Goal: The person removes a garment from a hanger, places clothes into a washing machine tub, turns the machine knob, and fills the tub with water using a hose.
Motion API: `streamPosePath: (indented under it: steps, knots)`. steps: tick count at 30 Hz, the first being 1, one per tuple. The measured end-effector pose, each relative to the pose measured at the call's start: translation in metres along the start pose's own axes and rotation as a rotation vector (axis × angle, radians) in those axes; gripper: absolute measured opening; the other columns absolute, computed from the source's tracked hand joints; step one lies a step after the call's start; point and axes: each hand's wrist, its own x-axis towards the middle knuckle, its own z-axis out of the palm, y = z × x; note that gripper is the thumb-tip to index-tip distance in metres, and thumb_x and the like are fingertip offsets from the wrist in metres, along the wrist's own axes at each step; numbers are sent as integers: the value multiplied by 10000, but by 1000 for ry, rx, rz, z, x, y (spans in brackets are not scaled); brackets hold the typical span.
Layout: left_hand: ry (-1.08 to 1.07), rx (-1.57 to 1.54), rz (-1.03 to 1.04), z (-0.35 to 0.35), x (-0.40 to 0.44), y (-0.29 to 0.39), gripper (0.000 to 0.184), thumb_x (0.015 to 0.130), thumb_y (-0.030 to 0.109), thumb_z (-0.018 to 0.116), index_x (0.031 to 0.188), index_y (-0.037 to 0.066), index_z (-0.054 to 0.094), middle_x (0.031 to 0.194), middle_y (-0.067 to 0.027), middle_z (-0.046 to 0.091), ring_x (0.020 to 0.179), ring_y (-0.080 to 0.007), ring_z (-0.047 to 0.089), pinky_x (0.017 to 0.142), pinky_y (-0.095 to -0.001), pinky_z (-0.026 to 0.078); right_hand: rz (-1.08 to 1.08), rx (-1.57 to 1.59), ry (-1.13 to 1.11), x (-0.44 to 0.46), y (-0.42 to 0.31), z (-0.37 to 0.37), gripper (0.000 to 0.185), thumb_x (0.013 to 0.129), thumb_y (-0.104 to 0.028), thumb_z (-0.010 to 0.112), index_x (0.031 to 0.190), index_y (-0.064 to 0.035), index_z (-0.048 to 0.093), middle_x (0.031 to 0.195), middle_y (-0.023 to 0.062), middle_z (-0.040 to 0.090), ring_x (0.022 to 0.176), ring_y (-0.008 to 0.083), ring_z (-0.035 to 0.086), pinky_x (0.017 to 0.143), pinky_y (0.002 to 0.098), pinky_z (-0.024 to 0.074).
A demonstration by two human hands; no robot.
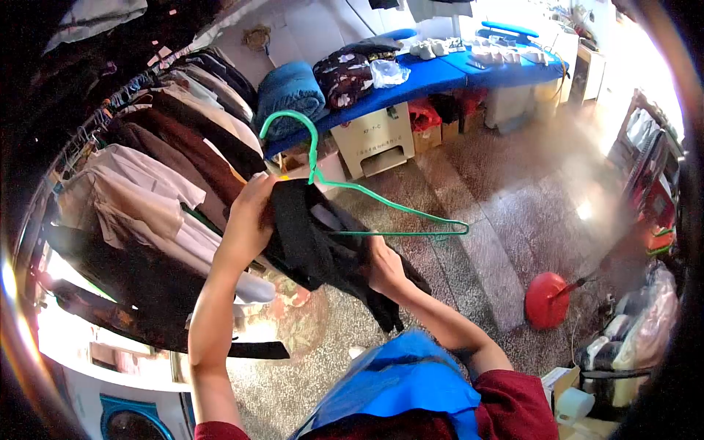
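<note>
In the middle of the head view, a green hanger [314,158] stands hook up, its one visible arm pointing right. A black garment [297,227] hangs from its left part, covering the hanger's other arm. My left hand [253,209] is closed on the garment's upper edge, just left of the hanger's neck. Below the hanger's bottom bar, my right hand [385,270] is closed on the garment's right side. The cloth hides some fingertips of both hands.
Several hung clothes [165,176] line a rail along the left. A blue-topped table [433,72] at the back bears folded textiles and white shoes [429,48]. A red round base [547,301] stands on the floor at right. Lower left is a front-loading machine [132,414].
</note>
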Motion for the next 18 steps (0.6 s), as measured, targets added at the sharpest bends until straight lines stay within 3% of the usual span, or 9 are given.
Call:
streamPosePath:
  steps: [1,4,6,7,10,11,14,16,18]
  knots:
    - [15,17,-29,-3,-4,0,568,594,-151,522,1144,-18,472,1175,-237,485,1115,-403,440,972,-394,350,-15,-44,-26,5,1,0,414,688,-44,592,1029,-20,357,1021,230,468,910,436,502,698,489,427]
    - [-22,-38,-85,-16,-8,-18,565,604,-148,517,1148,2,477,1170,-218,499,1121,-393,446,972,-395,349,42,-118,-152,28,8,-26,403,695,-36,579,1038,-23,367,1024,231,453,921,429,495,709,476,430]
    - [75,33,-90,-26,-21,-26,532,612,-151,508,1117,14,501,1158,-198,515,1119,-379,458,959,-387,361,-63,169,-87,45,49,-34,281,723,-54,592,955,9,447,885,205,506,864,371,541,704,429,448]
    - [137,101,-59,-27,-31,-38,451,632,-146,502,1049,22,532,1069,-186,543,1044,-365,502,895,-382,400,-121,308,-68,53,70,-39,226,736,-63,598,913,25,487,815,193,532,835,342,565,702,405,456]
    - [78,-30,-198,-40,-34,-33,371,657,-130,484,989,23,545,970,-175,544,960,-349,529,815,-379,424,-187,159,-153,86,30,-96,239,780,-96,613,996,-12,553,830,159,572,749,227,584,662,336,464]
    - [102,3,-119,-41,-35,-40,328,677,-106,473,972,20,543,898,-179,535,908,-357,527,764,-384,425,-236,164,-72,99,50,-89,200,787,-105,613,967,-27,576,820,139,580,697,216,569,634,320,460]
    - [126,109,-147,-44,-38,-50,322,679,-90,481,978,14,542,895,-196,542,919,-386,508,771,-402,417,-379,23,-253,122,1,-122,178,788,-124,621,900,6,573,744,115,582,661,180,558,618,294,449]
    - [184,108,-138,-40,-42,-58,345,672,-93,481,993,17,543,897,-207,545,911,-407,495,777,-424,415,-296,124,-331,137,6,-119,204,782,-126,641,912,20,585,741,77,604,676,124,545,626,278,448]
    - [194,148,-184,-37,-46,-60,378,663,-109,460,1008,21,545,921,-200,550,906,-408,501,785,-447,414,-175,227,-251,141,-24,-119,242,757,-152,642,962,-24,633,843,120,658,749,168,618,677,313,479]
